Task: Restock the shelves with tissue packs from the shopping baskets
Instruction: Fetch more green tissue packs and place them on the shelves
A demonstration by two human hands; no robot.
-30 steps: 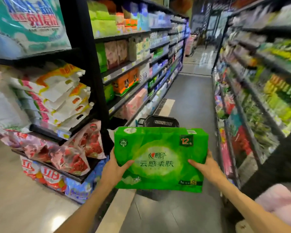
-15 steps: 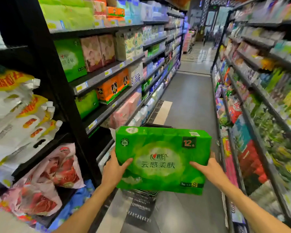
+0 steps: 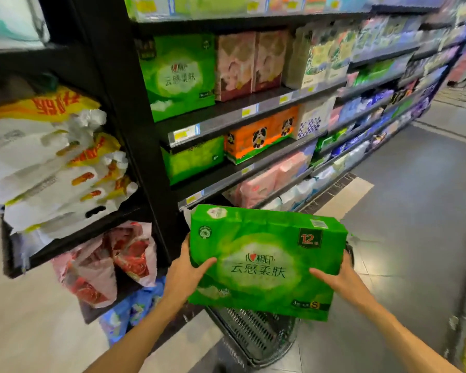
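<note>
Head view, green tissue pack (image 3: pixel 264 265) gripped by left hand (image 3: pixel 184 275), right hand (image 3: pixel 343 282), above basket (image 3: pixel 256 335)

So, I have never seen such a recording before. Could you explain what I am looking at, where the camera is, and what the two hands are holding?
No machine here: a person wears a camera on the head, looking forward and down, so you see their own arms. The left hand and the right hand hold one green tissue pack by its two ends. Just under it stands a black shopping basket on the floor. To the left is a black shelf unit with more tissue packs, among them a matching green pack and orange packs with pandas. The place is a shop aisle.
</note>
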